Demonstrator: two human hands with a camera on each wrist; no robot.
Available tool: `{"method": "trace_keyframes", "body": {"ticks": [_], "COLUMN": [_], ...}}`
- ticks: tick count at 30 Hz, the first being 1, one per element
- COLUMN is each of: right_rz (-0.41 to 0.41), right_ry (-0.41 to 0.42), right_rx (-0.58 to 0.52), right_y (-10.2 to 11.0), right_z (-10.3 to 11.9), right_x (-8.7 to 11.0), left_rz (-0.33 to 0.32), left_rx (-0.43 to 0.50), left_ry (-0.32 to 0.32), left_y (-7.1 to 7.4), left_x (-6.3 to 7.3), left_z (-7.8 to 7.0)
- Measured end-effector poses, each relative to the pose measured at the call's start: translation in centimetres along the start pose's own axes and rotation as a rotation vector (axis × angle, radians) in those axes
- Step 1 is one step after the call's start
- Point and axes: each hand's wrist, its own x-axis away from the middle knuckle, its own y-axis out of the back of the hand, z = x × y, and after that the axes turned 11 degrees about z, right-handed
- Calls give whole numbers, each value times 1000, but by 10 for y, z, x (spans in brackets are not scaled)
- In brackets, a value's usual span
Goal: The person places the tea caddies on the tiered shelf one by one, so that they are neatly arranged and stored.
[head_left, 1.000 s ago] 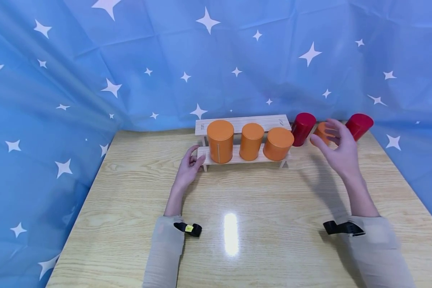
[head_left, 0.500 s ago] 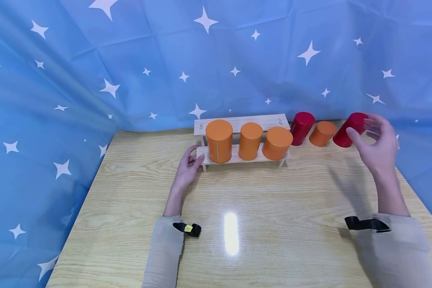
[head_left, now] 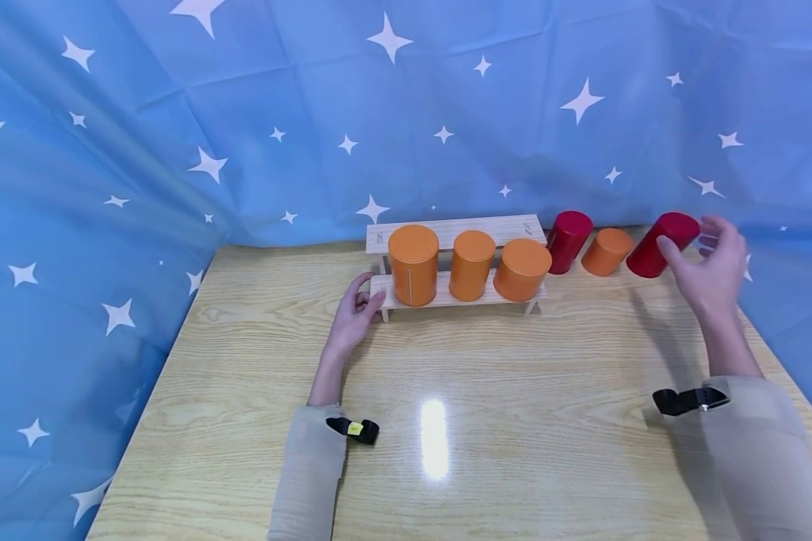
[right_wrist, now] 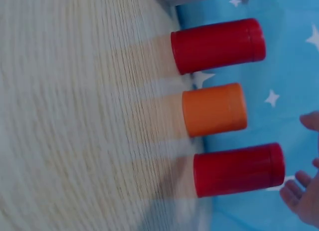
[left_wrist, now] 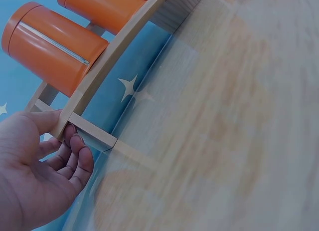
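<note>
At the left end of the lower tier of a small two-tier wooden rack (head_left: 490, 228), my left hand (head_left: 349, 319) pinches the board's edge; the left wrist view shows thumb above and fingers curled beneath. Three orange canisters stand on that tier: a large one (head_left: 414, 267), a slim one (head_left: 472, 267) and a squat one (head_left: 522, 272). My right hand (head_left: 713, 270) hovers with fingers spread by the rightmost red canister (head_left: 656, 252). In the right wrist view, thumb and fingers stand apart from this red canister (right_wrist: 237, 171).
Right of the rack, a small orange canister (head_left: 606, 252) stands between the rightmost red canister and another red canister (head_left: 568, 244). A blue star-patterned cloth (head_left: 298, 90) hangs behind and beside the wood-grain table (head_left: 514, 421). The rack's upper tier carries no canisters.
My right hand has moved right, from in front of the small orange canister to the rightmost red canister, then slightly closer to its top. The left hand stays on the rack.
</note>
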Motion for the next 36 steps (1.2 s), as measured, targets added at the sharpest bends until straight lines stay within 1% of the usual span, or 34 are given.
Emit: {"method": "trace_keyframes", "body": {"ticks": [3,4,9,10,11,16,23,27,32,36], "right_rz": [22,32,78,85,96,153,189,186,134,94], "right_ry": [-45,-62,-137,-142,-150,-180,-208,-220,-223,-214], "right_rx": [17,20,24,26,27,9,-27,-45,-89,-110], "right_y": [-1,-1,0,1,1,2,-3,-6,-8,-7], "right_z": [-3,-4,-10,-12,-13,-20,-27,-30,-34,-33], "right_x": [-7,-10,-21,-23,-24,-32,-39,-41,-42,-41], "left_rz": [-1,5,12,13,6,-3,-6,-6,-8,-10], "left_rx": [-6,-1,-5,-3,-10,-8,-14,-17,-17,-14], "left_ry": [-4,2,-6,-4,-12,-12,-2,-7,-5,-11], "left_y": [0,0,-1,-1,0,-1,-1,0,-1,-1], "left_x": [0,1,2,1,0,-1,-1,-1,-1,-1], "left_z": [1,-3,-3,-2,2,2,1,2,2,2]}}
